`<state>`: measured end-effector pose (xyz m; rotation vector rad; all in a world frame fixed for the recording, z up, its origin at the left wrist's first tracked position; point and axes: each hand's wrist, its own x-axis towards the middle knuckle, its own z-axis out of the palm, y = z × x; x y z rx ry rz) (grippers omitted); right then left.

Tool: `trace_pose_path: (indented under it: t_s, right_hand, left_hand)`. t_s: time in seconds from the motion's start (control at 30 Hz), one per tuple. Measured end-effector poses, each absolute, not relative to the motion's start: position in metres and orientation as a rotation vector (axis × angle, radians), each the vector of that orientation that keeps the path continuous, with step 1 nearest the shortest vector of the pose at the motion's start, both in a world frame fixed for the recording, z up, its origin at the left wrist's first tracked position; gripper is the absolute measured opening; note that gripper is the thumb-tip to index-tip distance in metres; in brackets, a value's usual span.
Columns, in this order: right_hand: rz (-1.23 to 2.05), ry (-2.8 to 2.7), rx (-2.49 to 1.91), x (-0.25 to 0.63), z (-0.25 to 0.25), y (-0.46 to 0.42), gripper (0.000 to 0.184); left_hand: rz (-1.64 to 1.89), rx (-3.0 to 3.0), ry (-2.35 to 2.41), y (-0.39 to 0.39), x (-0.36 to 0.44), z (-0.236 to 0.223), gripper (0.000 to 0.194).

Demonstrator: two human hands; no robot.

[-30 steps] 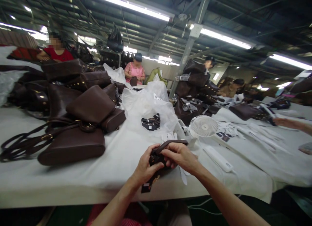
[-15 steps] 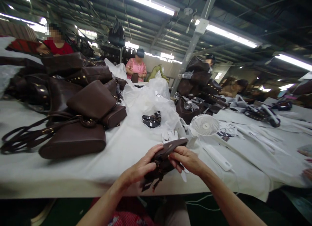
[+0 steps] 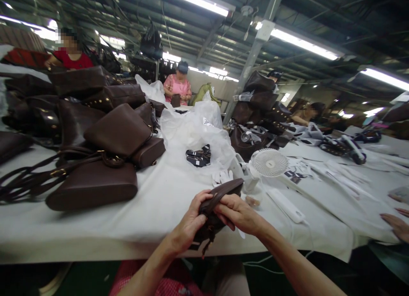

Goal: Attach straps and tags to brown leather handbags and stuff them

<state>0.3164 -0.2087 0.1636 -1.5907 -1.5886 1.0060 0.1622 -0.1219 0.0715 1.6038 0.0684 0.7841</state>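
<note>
Both my hands grip a small dark brown leather pouch [image 3: 223, 190] just above the near edge of the white-covered table [image 3: 159, 202]. My left hand [image 3: 191, 221] wraps round its lower left part, fingers curled. My right hand [image 3: 238, 213] pinches it from the right, fingers pressed together. A small tag or tassel hangs from the pouch below my hands. A pile of brown leather handbags [image 3: 96, 151] with long straps lies to the left.
A small white fan [image 3: 268, 163] stands right of my hands, beside a white power strip [image 3: 286, 205]. Clear plastic bags [image 3: 194, 134] hold dark tags. More bags [image 3: 255, 117] are stacked beyond. Several people work at the far side; another person's hand [image 3: 394, 225] rests at the right edge.
The pouch has been turned and tilted in my hands, its far end now pointing up to the right. The other person's hand at the right has come further onto the table.
</note>
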Motion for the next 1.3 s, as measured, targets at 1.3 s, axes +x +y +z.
trace_pose_path:
  t_s: [1.3]
  right_hand:
    - [0.779,-1.627,-1.631,0.299,0.166,-0.205,0.036]
  left_hand:
    - [0.930,1.735,0.203,-0.129,0.179,0.087,0.031]
